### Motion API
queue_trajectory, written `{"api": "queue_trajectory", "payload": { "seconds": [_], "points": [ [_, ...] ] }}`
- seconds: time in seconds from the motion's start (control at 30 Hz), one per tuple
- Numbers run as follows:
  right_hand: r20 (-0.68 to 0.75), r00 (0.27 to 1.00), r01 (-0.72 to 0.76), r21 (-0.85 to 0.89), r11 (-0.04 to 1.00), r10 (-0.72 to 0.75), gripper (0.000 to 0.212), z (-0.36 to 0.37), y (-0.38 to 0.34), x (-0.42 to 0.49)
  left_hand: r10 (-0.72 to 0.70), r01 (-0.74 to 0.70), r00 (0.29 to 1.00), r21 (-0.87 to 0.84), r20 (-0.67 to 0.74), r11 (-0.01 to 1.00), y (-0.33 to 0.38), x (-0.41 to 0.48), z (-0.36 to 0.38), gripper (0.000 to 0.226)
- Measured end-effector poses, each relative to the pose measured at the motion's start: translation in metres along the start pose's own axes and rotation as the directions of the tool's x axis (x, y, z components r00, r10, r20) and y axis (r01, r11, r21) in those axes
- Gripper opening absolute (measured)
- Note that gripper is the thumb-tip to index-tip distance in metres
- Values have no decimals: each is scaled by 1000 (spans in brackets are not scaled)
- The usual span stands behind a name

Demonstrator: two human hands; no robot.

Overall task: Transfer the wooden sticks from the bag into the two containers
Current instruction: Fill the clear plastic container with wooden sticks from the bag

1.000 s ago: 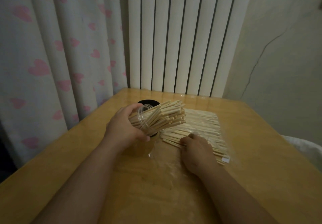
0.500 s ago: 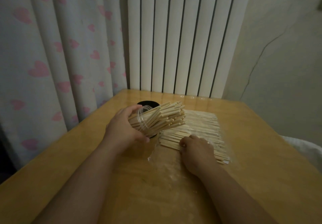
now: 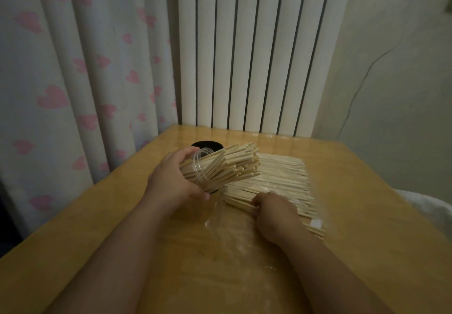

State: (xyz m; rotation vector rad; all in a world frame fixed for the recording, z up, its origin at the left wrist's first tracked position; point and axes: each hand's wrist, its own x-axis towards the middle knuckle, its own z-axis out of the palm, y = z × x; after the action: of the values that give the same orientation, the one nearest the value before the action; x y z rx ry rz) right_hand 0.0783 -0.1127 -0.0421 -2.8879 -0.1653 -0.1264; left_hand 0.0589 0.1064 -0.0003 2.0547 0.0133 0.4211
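**A:** What is the left grip doing?

**B:** The left grip [image 3: 168, 184] is wrapping round a clear container [image 3: 197, 167] and holding it tilted above the surface [image 3: 97, 228], with its mouth pointing toward the far right corner. A bundle of sticks [image 3: 232, 164] is filling it and poking well out past the rim.

**A:** And the second container?

**B:** A black container [image 3: 208, 145] is standing just behind the clear one, toward the far left edge. The bundle is covering most of it, so I cannot tell what is sitting inside.

**A:** Where are the others lying?

**B:** The wooden sticks [image 3: 281, 179] are lying flat in a clear bag [image 3: 225, 230] just right of the surface's middle, running toward the right edge. The bag's loose plastic is trailing toward the near edge.

**A:** And the right grip?

**B:** The right grip [image 3: 276, 213] is resting on the near left end of that pile, with its fingers curling narrowly round the ends of a few wooden sticks.
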Motion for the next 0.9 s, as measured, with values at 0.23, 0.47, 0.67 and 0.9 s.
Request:
{"api": "queue_trajectory", "payload": {
  "seconds": [0.23, 0.47, 0.67, 0.9],
  "points": [
    [-13, 1000, 16, -6, 1000, -16, 24, 0, 0, -3, -1, 1, 1000, 6, -6, 1000, -1, 1, 1, 111],
    [-4, 999, 53, -112, 992, -54, 22, -4, -1, -5, -5, 5, 1000, 2, -1, 1000, -2, 2, 0, 113],
    [12, 999, 50, -158, 986, -48, 24, -1, 0, -9, 4, -4, 1000, 32, -6, 999, -2, 1, 1, 111],
    [-108, 991, 66, -95, 993, -76, 14, -14, -6, -16, -1, 1, 1000, 8, 6, 1000, -3, 2, 0, 111]
  ]
}}
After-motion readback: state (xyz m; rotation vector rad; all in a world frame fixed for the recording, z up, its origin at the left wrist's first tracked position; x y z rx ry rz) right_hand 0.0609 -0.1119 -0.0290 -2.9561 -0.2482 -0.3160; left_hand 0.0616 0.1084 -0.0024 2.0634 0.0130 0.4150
